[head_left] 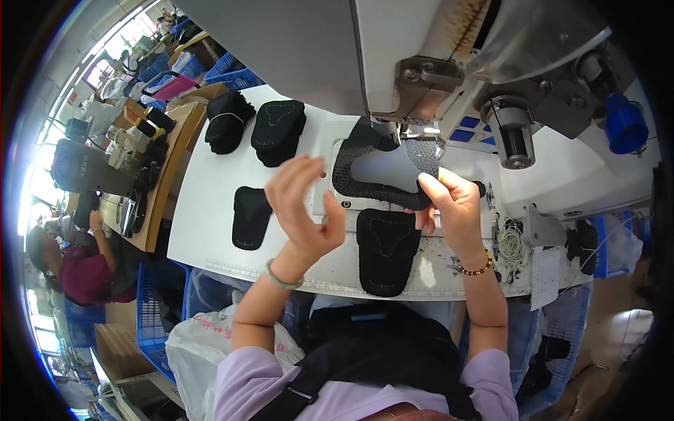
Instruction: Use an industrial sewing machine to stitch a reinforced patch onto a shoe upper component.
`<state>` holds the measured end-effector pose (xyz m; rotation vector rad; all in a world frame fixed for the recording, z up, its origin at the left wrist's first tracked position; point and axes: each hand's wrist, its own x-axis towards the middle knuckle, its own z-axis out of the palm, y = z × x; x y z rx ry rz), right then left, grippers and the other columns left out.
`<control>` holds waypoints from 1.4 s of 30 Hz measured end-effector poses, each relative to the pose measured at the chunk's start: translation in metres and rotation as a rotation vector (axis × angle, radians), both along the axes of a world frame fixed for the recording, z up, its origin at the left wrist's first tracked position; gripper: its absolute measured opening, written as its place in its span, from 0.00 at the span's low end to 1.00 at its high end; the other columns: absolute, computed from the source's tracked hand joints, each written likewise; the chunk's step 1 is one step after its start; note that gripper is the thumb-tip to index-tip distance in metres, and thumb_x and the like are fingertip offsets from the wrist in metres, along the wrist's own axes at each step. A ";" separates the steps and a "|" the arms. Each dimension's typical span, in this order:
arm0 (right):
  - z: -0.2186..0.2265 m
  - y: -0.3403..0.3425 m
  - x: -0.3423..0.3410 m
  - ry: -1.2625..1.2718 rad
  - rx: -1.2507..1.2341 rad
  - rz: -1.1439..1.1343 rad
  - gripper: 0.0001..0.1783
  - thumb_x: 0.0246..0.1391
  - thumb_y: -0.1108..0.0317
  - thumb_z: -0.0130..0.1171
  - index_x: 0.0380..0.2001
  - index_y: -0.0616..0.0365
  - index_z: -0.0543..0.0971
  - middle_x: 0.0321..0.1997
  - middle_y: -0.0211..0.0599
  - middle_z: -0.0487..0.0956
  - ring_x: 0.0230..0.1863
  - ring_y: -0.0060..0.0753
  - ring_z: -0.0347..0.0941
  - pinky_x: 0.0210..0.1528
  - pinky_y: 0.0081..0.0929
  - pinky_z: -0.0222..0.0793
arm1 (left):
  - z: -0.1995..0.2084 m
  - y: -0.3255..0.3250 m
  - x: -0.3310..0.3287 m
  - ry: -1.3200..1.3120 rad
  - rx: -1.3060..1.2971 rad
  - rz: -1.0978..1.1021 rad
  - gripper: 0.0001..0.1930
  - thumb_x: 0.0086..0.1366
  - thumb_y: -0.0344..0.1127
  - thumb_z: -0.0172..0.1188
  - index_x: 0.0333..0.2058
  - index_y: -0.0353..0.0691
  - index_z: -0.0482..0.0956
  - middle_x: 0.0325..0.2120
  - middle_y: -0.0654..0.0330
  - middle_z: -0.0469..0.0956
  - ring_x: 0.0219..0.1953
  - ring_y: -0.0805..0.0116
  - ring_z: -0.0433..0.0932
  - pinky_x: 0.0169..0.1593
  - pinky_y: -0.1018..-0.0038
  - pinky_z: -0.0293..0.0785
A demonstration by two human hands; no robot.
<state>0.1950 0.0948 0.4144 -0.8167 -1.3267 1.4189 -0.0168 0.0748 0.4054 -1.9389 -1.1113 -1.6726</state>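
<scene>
A dark mesh shoe upper (349, 173), curved like a horseshoe, lies on the bed of a sewing machine (414, 91) under its needle area. My right hand (456, 203) pinches the upper's right edge between thumb and fingers. To the left of the upper, my left hand (303, 210) is raised with its fingers apart and slightly blurred; nothing is in it. Nearest me lies a black padded piece (387, 252) with a white stitched outline. Another black piece (251, 219) rests left of my left hand. Where the needle meets the upper is hard to make out.
A stack of black pieces (279, 133) and a tied bundle (228, 123) stand at the table's far left. Tangled pale thread (512, 242) lies on the right. Blue crates (156, 316) flank the white table (203, 228). A co-worker (88, 263) sits at the left.
</scene>
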 end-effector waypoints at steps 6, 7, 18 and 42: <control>0.008 -0.002 -0.005 0.003 0.002 -0.025 0.13 0.58 0.66 0.56 0.22 0.61 0.75 0.18 0.28 0.75 0.13 0.13 0.68 0.12 0.09 0.58 | 0.015 0.006 0.003 0.498 -0.026 0.007 0.29 0.50 0.28 0.60 0.55 0.47 0.71 0.47 0.69 0.76 0.56 0.71 0.70 0.60 0.66 0.57; 0.008 -0.003 -0.006 -0.009 -0.010 -0.043 0.13 0.58 0.67 0.57 0.21 0.61 0.74 0.17 0.28 0.75 0.12 0.12 0.68 0.12 0.09 0.58 | 0.015 0.009 0.003 0.503 0.001 -0.028 0.28 0.51 0.30 0.61 0.54 0.46 0.71 0.46 0.69 0.77 0.54 0.71 0.71 0.60 0.66 0.57; 0.003 0.001 -0.002 -0.054 0.006 -0.069 0.16 0.55 0.68 0.60 0.16 0.57 0.70 0.13 0.27 0.72 0.12 0.13 0.68 0.12 0.10 0.58 | 0.019 0.022 0.007 0.454 -0.001 -0.053 0.28 0.45 0.35 0.62 0.50 0.49 0.76 0.39 0.72 0.78 0.45 0.73 0.74 0.56 0.66 0.57; 0.010 0.003 0.000 -0.044 -0.014 0.010 0.13 0.55 0.69 0.61 0.20 0.61 0.74 0.13 0.27 0.72 0.12 0.13 0.68 0.13 0.11 0.62 | 0.007 0.039 0.010 0.185 -0.074 -0.407 0.29 0.33 0.22 0.66 0.42 0.42 0.78 0.39 0.62 0.73 0.44 0.59 0.72 0.49 0.65 0.67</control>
